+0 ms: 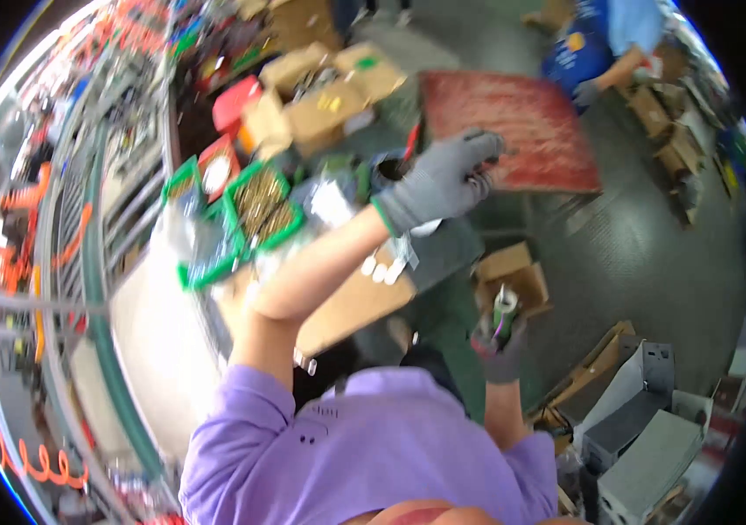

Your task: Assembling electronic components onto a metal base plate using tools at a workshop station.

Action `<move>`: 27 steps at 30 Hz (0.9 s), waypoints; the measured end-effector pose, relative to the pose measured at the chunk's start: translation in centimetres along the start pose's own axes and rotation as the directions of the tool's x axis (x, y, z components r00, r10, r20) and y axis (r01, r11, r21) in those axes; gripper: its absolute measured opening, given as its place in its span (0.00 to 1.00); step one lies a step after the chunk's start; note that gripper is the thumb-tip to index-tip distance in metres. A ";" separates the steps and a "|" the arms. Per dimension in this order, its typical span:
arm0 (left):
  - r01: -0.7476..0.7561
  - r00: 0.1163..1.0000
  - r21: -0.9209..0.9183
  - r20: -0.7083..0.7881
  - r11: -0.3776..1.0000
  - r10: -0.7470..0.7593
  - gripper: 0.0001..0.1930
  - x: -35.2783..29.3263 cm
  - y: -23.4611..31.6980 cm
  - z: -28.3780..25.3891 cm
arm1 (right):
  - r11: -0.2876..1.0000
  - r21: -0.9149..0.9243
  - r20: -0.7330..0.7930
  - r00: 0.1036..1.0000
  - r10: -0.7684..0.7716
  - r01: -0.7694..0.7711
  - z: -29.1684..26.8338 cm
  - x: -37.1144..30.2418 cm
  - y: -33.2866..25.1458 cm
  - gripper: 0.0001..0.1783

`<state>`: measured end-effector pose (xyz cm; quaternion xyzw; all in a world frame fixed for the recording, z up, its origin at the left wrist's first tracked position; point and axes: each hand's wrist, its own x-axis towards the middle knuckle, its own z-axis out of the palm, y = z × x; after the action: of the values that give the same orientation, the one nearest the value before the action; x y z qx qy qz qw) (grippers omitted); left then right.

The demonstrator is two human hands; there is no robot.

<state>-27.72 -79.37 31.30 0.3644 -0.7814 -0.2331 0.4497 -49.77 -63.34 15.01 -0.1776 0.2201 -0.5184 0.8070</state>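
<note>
My left hand [444, 182], in a grey knit glove, reaches across in front of me over the near edge of a worn red board [521, 114]. Its fingers are curled; a small dark shape shows at them, too blurred to name. Lower and to the right, my right hand [502, 352], gloved too, is closed round a green object with a pale ring-shaped top [505, 308]. The hand and object are beside an open cardboard box [513, 267]. White cylindrical pieces [381, 269] lie on the work surface below my left wrist.
Green bins [290, 229] of brass-coloured screws or pins stand left of my left forearm. Behind them are a red bin [237, 103] and an open carton [316, 109]. Racks and rails [97, 262] run along the left. A co-worker [605, 44] stands far right; grey cases [644, 420] lie lower right.
</note>
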 end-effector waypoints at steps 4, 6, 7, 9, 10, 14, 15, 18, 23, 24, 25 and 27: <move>0.187 0.966 0.135 -0.203 0.973 -0.158 0.11 -13.2 1.7 -8.3 | 0.958 0.100 0.197 0.949 0.246 -0.269 3.8 0.9 3.6 0.29; 0.472 0.844 0.107 -0.342 0.875 -0.414 0.10 -21.4 1.0 -11.1 | 0.912 0.122 0.290 0.893 0.344 -0.391 4.5 1.0 6.5 0.29; 0.565 0.778 0.136 -0.414 0.814 -0.472 0.10 -25.6 0.1 -12.0 | 0.902 0.121 0.289 0.884 0.367 -0.414 4.7 1.0 7.9 0.29; 0.746 0.592 0.014 -0.470 0.666 -0.655 0.10 -34.4 -1.6 -12.0 | 0.855 0.080 0.306 0.829 0.469 -0.513 5.6 1.1 10.0 0.29; 0.800 0.516 0.000 -0.511 0.600 -0.687 0.10 -38.6 -2.4 -10.9 | 0.828 0.087 0.334 0.799 0.500 -0.554 6.3 0.9 10.8 0.28; 0.904 0.290 -0.108 -0.557 0.414 -0.778 0.10 -47.1 -3.9 -6.3 | 0.820 -0.093 0.338 0.757 0.559 -0.564 8.0 0.2 12.4 0.29; 0.926 0.258 -0.086 -0.567 0.368 -0.782 0.10 -47.8 -4.4 -5.6 | 0.818 -0.101 0.344 0.751 0.563 -0.567 8.2 -0.1 12.7 0.29; 0.946 0.270 0.048 -0.666 0.322 -0.695 0.09 -49.7 -7.2 -4.3 | 0.795 -0.120 0.256 0.755 0.604 -0.595 8.2 -0.5 13.0 0.29; 0.949 0.300 0.161 -0.720 0.271 -0.626 0.08 -48.1 -10.4 -5.4 | 0.804 -0.159 0.216 0.775 0.594 -0.573 7.1 -1.0 11.6 0.24; 0.938 0.316 0.150 -0.738 0.311 -0.597 0.07 -47.5 -11.2 -5.9 | 0.823 -0.155 0.196 0.800 0.568 -0.547 6.6 -1.1 11.2 0.25; 0.926 0.330 0.142 -0.755 0.351 -0.566 0.07 -46.8 -12.0 -6.4 | 0.827 -0.158 0.199 0.803 0.562 -0.539 6.1 -1.1 10.8 0.25; 0.900 0.391 0.220 -0.789 0.376 -0.474 0.07 -45.8 -13.4 -7.5 | 0.852 -0.103 0.182 0.833 0.523 -0.513 5.6 -1.1 10.2 0.25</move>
<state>-1.25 -52.35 1.31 0.8537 -0.3676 -0.0039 0.3690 -39.42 -57.98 14.61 -0.1837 0.1893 -0.2541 0.9305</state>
